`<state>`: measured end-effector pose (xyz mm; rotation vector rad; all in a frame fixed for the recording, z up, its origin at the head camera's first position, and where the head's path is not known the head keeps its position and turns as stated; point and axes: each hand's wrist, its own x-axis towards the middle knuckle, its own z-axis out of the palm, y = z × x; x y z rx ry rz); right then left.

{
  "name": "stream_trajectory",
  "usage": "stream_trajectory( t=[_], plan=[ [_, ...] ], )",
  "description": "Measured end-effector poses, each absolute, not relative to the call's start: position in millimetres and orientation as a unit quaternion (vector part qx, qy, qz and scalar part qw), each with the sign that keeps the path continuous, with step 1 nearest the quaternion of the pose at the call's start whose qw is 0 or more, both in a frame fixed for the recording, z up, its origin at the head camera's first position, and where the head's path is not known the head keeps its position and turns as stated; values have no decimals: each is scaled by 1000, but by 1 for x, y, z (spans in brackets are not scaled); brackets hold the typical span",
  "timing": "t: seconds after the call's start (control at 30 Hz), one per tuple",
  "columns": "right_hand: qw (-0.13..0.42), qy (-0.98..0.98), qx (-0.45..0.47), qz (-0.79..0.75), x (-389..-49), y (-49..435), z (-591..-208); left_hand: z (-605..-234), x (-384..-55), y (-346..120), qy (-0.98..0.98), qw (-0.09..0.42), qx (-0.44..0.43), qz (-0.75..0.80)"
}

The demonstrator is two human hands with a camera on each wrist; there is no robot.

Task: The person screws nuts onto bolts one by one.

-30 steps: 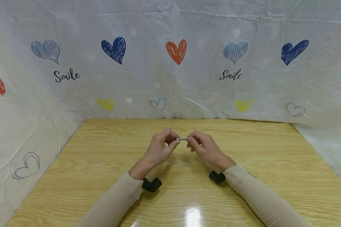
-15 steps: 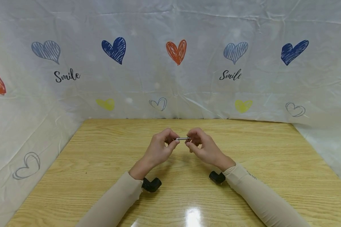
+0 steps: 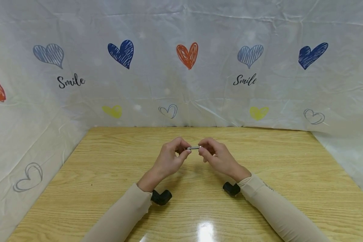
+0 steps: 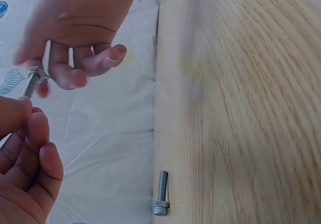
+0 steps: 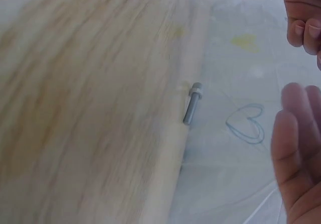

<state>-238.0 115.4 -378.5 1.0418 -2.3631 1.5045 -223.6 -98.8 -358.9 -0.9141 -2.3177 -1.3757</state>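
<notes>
Left hand (image 3: 169, 158) pinches a threaded bolt (image 4: 29, 89); right hand (image 3: 221, 159) pinches the hex nut (image 4: 36, 72) on the bolt's end.

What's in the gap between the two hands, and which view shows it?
A metal bolt spans it, from the left hand to the right hand. The head view shows this; the left wrist view shows it closer.

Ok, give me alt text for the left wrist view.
The left hand pinches a metal bolt, with the right hand at its upper end. A second bolt lies near the edge of the wooden table, beside pale cloth.
</notes>
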Motion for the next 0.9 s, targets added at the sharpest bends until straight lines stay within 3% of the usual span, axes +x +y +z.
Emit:
stream_trajectory(
  t=[0.3, 0.57, 0.9],
  plan=[
    [100, -770, 376, 505, -220, 109, -356, -358, -223, -99, -806, 143, -316, -480],
    [73, -793, 346, 496, -235, 114, -375, -359, -222, -98, -806, 144, -320, -476],
    [96, -778, 367, 500, -234, 113, -375, -358, -222, -98, -805, 145, -322, -477]
  ],
)
